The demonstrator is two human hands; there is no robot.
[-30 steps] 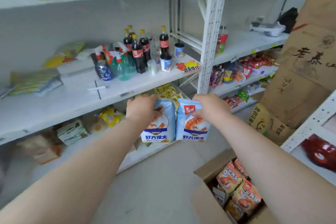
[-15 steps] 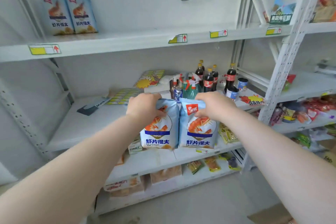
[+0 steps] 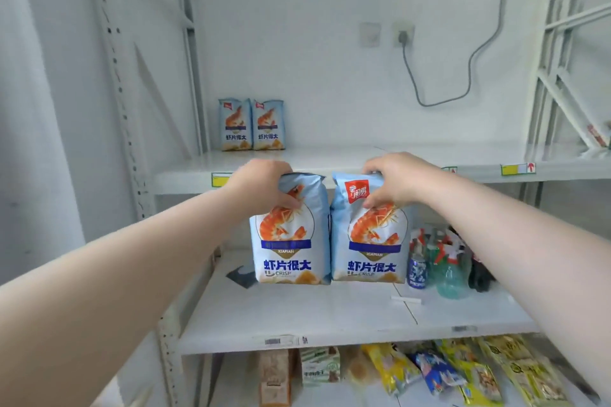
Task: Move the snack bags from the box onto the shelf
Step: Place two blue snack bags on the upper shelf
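White metal upper shelf (image 3: 347, 160), white wall behind. L hand (image 3: 261, 187) fingers clamp top of light-blue shrimp-crisp snack bag (image 3: 291, 241); R hand (image 3: 395, 180) fingers clamp top of second identical bag (image 3: 370, 241). Both hang upright, side by side, in front of shelf edge. Two matching bags (image 3: 251, 124) stand at shelf rear-left.

Both forearms (image 3: 158, 251) and both hands (image 3: 264, 187) (image 3: 398, 180) are bare.
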